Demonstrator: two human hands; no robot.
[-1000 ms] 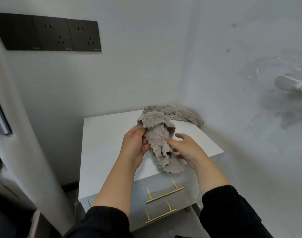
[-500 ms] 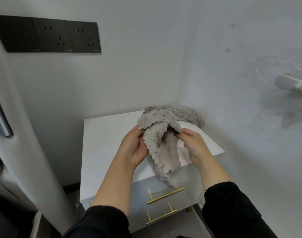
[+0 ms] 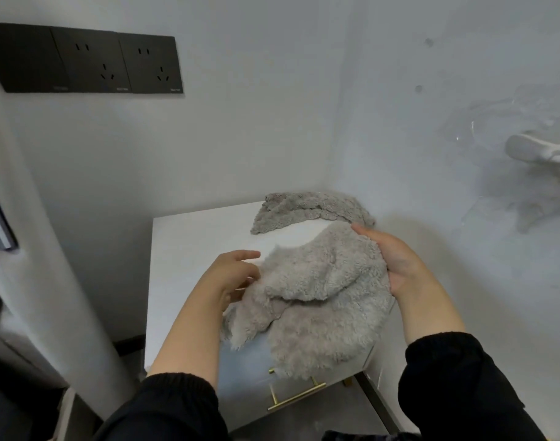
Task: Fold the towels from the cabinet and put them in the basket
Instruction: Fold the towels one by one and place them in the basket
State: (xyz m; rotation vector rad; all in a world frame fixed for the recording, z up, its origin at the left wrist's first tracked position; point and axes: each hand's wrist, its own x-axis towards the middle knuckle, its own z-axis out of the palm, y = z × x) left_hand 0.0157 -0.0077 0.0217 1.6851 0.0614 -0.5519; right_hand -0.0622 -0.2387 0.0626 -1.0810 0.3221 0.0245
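A fluffy grey towel (image 3: 316,300) is spread between my hands above the front of the white cabinet (image 3: 189,249). My right hand (image 3: 390,259) grips its right edge, fingers curled under the cloth. My left hand (image 3: 234,275) holds the left edge, with its fingers partly tucked into the folds. The towel's lower part hangs over the cabinet's front edge and hides part of the drawers. A second grey towel (image 3: 310,208) lies crumpled at the cabinet's back right corner. No basket is in view.
Gold drawer handles (image 3: 296,397) show below the hanging towel. White walls close in behind and on the right. Dark wall sockets (image 3: 91,62) sit at upper left, and a white wall fixture (image 3: 539,151) sticks out at right. A pale pillar (image 3: 49,281) stands to the left.
The towel hung bunched and narrow between my hands; now my hands have moved apart and lower, spreading it wide over the cabinet front. The second towel has not moved.
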